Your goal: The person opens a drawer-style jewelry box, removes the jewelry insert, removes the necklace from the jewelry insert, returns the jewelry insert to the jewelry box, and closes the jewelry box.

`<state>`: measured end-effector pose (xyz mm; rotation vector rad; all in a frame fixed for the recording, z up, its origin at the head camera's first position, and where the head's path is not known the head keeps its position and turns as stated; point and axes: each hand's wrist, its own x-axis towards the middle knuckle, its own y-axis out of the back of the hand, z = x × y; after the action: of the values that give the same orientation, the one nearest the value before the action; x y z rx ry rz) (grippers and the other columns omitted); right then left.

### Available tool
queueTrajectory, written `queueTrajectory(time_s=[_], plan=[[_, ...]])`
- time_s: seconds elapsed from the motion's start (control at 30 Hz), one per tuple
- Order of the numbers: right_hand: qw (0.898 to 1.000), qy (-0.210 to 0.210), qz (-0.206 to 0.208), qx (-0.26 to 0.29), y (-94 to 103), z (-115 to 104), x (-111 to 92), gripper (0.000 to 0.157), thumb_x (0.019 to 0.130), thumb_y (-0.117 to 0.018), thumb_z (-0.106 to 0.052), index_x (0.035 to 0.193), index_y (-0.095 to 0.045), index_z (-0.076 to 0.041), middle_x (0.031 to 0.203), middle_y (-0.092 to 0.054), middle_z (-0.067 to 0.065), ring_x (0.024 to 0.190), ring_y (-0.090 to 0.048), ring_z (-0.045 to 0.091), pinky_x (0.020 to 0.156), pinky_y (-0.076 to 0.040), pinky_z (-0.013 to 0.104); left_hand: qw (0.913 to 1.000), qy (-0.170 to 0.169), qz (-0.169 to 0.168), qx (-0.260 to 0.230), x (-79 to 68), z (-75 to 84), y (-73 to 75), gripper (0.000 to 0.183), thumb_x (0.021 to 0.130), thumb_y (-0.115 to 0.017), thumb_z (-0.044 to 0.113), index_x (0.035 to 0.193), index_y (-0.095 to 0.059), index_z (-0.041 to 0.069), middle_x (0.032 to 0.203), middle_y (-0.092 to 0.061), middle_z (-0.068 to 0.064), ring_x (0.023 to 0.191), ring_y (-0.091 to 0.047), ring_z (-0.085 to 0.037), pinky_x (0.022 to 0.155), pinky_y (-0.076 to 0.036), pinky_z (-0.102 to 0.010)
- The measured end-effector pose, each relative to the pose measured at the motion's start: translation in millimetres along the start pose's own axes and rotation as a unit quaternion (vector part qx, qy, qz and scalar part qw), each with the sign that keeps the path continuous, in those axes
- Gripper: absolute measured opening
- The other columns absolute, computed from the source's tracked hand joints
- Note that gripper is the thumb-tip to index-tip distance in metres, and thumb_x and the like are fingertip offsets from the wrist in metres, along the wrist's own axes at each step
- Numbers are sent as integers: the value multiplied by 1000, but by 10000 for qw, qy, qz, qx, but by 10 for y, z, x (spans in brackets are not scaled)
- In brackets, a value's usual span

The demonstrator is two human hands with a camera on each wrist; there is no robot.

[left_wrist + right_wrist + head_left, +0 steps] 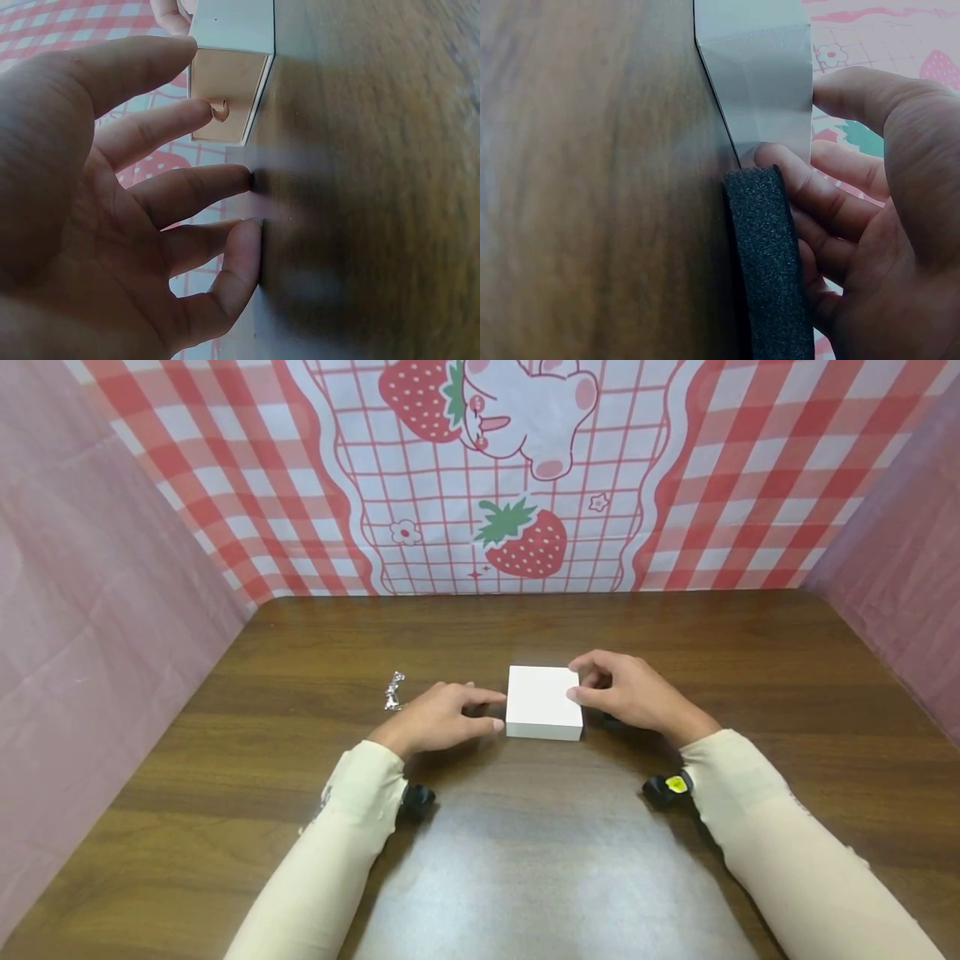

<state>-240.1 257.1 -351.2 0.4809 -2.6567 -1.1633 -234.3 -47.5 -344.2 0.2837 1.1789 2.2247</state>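
A white square box (543, 695) lies flat on the table between both hands. On its left end, seen in the left wrist view, is a tan drawer face (225, 79) with a small notch and pull tab (220, 111). My left hand (447, 714) stands at that end, fingers spread and loosely bent; the index fingertip is right at the tab and the thumb tip is by the upper edge. At the opposite end my right hand (633, 692) grips the box, thumb on the top edge and fingers against the end and far corner. A black foam block (769, 255) lies beneath the right hand.
A small shiny silver strand (393, 691) lies on the wooden table (510, 843) beyond the left wrist. Behind the table hangs a red-checked strawberry cloth (517, 477). Pink cloth (90, 610) hangs at both sides.
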Motion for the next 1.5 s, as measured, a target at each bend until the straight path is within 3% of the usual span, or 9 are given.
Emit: queueTrajectory(time_s=[0.47, 0.63, 0.77, 1.0, 1.3, 1.5], plan=[[10000, 64, 59, 4, 9, 14, 0, 42, 95, -71, -31, 128, -62, -8, 99, -66, 4, 91, -58, 20, 78, -48, 37, 9998, 56, 120, 172, 34, 21, -12, 42, 98, -64, 35, 138, -63, 24, 142, -57, -2, 144, -35, -28, 116, -29, -45], [9998, 143, 126, 0, 26, 4, 30, 41, 95, -70, -29, 129, -62, -8, 100, -67, 5, 92, -59, 20, 79, -48, 39, 9986, 13, 304, 430, 50, 37, 0, 37, 99, -63, 24, 135, -65, 22, 139, -60, -4, 144, -36, -29, 117, -26, -47], [9999, 130, 96, 31, 14, 13, 32, 39, 95, -71, -27, 128, -62, -8, 100, -66, 5, 92, -59, 20, 79, -48, 39, 9982, 41, 253, 538, 51, 35, -21, 37, 98, -62, 22, 135, -65, 21, 140, -59, -5, 144, -35, -30, 118, -21, -49], [9997, 152, 139, 98, 1, 28, -14, 38, 94, -71, -25, 128, -63, -8, 99, -67, 4, 91, -60, 19, 80, -48, 38, 9984, 235, 322, 409, 64, 28, -61, 38, 97, -61, 22, 134, -66, 21, 145, -53, -11, 143, -37, -30, 117, -26, -48], [9998, 69, 127, 161, 10, 25, -17, 39, 94, -72, -28, 128, -63, -10, 100, -66, 4, 92, -58, 19, 80, -48, 38, 9984, 180, 314, 428, 85, 15, -46, 41, 97, -60, 21, 138, -63, 16, 145, -54, -10, 143, -37, -28, 115, -30, -46], [9996, 115, 150, 186, 1, 41, -24, 38, 94, -72, -28, 127, -64, -10, 100, -67, 3, 92, -59, 19, 81, -48, 38, 9990, 216, 345, 175, 81, -15, -53, 41, 97, -61, 24, 137, -64, 16, 148, -50, -13, 143, -37, -27, 115, -29, -46]])
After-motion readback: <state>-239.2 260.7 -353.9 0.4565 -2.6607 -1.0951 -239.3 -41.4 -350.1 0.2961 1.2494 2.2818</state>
